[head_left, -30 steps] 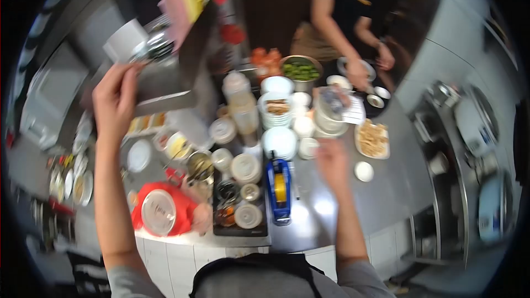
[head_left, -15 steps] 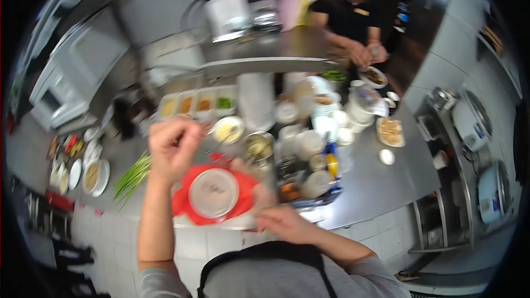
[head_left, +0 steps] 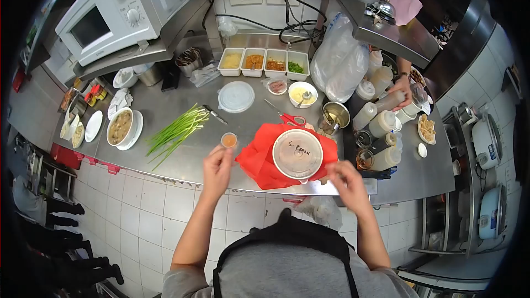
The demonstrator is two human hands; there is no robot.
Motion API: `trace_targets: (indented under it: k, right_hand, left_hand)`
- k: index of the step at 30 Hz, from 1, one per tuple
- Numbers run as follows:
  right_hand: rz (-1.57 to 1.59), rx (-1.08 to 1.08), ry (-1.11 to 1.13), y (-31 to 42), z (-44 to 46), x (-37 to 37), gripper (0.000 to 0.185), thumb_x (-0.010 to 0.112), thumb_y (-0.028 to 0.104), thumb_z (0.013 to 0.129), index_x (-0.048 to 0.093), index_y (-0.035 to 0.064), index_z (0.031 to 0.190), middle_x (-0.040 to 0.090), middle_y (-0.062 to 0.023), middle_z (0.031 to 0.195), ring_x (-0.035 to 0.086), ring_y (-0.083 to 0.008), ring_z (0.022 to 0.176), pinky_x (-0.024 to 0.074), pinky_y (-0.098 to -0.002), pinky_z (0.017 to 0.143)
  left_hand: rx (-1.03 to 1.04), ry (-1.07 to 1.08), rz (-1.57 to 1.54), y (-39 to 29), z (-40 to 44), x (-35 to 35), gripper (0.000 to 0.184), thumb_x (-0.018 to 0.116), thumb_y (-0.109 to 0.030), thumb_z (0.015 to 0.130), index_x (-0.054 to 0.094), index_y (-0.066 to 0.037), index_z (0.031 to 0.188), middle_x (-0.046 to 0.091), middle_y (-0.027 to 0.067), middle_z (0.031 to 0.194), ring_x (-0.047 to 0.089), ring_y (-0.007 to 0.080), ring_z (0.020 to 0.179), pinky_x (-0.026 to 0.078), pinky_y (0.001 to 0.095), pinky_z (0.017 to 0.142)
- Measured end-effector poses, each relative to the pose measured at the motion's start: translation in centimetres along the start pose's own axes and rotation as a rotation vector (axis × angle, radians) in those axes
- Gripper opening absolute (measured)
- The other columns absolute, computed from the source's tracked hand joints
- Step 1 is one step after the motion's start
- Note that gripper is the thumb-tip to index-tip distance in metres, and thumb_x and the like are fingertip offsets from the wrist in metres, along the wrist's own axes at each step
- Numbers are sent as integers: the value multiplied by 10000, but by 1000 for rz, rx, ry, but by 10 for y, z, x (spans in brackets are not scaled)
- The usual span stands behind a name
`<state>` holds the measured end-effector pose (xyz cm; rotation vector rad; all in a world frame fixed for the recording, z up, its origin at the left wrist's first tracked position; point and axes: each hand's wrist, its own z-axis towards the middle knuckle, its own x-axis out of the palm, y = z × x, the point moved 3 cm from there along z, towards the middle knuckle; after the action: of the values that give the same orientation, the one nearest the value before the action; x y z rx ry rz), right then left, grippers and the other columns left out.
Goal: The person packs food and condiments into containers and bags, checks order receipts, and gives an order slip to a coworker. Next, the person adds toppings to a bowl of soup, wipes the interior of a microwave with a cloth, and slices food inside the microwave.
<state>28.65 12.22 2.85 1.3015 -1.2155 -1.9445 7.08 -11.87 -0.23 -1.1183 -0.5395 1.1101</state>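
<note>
Take the round lidded bowl (head_left: 298, 154) as the centre of the clock; it sits on a spread red bag (head_left: 259, 154) near the front edge of the desk (head_left: 130, 161), with handwriting on its top (not all of it easy to read). The person's left hand (head_left: 217, 170) is between eight and nine o'clock, its fingers drawn close together, with a small cup (head_left: 229, 140) of something orange right at the tips, just past nine; I cannot tell whether the fingers grip that cup. The right hand (head_left: 350, 185) is at four o'clock by the bag's edge, blurred, its fingers half curled and loosely parted; whether they have hold of the bag I cannot tell. Red-handled scissors (head_left: 292, 119) lie at twelve, just beyond the bag, with a white bowl (head_left: 295, 105) farther out; a metal pot (head_left: 333, 108) stands between one and two; a flat white lid (head_left: 236, 96) lies between ten and eleven; green stalks (head_left: 179, 132) lie well apart, between nine and ten; bottles (head_left: 381, 124) crowd around two o'clock, a co-worker's hand (head_left: 404, 91) among them.
</note>
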Motion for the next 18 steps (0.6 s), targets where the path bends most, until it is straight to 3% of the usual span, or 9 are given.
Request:
trace_targets:
  k: [2, 4, 7, 8, 11, 12, 14, 15, 18]
  right_hand:
    - [-197, -88, -143, -25, 20, -1, 278, 566, 56, 814, 576, 30, 1091, 563, -130, 952, 586, -226, 803, 466, -307, 712]
    - [-435, -190, -261, -55, 41, 3, 305, 577, 45, 781, 577, 20, 1084, 567, -163, 954, 592, -273, 833, 471, -333, 737]
    - [-440, 72, -59, -85, 60, 9, 333, 581, 38, 736, 578, 3, 1067, 584, -197, 932, 596, -331, 827, 477, -359, 748]
    - [-311, 251, -20, -98, 64, 10, 338, 593, 37, 705, 587, -1, 1041, 615, -194, 858, 613, -325, 749, 490, -352, 703]
    - [-271, 133, -63, -112, 69, -1, 305, 581, -37, 695, 597, -2, 998, 625, -123, 744, 619, -206, 638, 486, -302, 601]
    - [-86, 118, -94, -101, 72, -5, 284, 567, -52, 704, 596, -4, 982, 611, -94, 712, 611, -186, 626, 481, -292, 587]
    - [139, 147, -148, -46, 71, -17, 248, 545, -77, 725, 591, 6, 954, 579, -58, 740, 596, -154, 673, 472, -270, 604]
    - [-217, -21, -165, -7, 75, -22, 272, 572, -48, 718, 589, 24, 980, 578, -93, 870, 585, -183, 813, 470, -308, 706]
    - [-369, -408, 75, 30, 86, 21, 260, 598, 30, 718, 600, 46, 978, 560, -105, 996, 534, -255, 958, 412, -377, 844]
  left_hand:
    - [18, 49, 95, -3, 6, 29, 156, 553, -122, 862, 585, 13, 791, 560, 93, 820, 528, 168, 727, 416, 268, 607]
    - [-57, 137, 307, 3, 6, 49, 205, 585, -171, 829, 590, 15, 914, 588, 144, 949, 576, 254, 861, 467, 334, 697]
    - [-257, 331, 609, 35, -6, 58, 343, 613, -233, 793, 570, 21, 1019, 588, 194, 1040, 565, 331, 993, 466, 416, 804]
    - [-352, 404, 633, 41, -5, 54, 376, 617, -249, 785, 565, 26, 1037, 589, 208, 1040, 556, 345, 1016, 455, 436, 833]
    - [-426, 502, 716, 44, -5, 46, 380, 608, -250, 799, 568, 30, 1053, 619, 187, 968, 588, 311, 975, 462, 410, 841]
    - [-416, 521, 746, 44, -5, 45, 367, 602, -243, 809, 571, 29, 1053, 634, 170, 931, 609, 286, 943, 472, 386, 829]
    - [-567, 339, 160, 48, -6, 38, 323, 579, -237, 844, 586, 27, 1029, 645, 112, 855, 622, 214, 851, 480, 330, 789]
    - [-622, 242, -133, 50, -6, 35, 304, 568, -234, 861, 593, 26, 1017, 650, 83, 816, 628, 178, 805, 483, 302, 769]
    - [-689, 151, -513, 27, 3, 33, 267, 535, -218, 902, 612, 28, 972, 642, 28, 789, 590, 89, 735, 469, 235, 710]
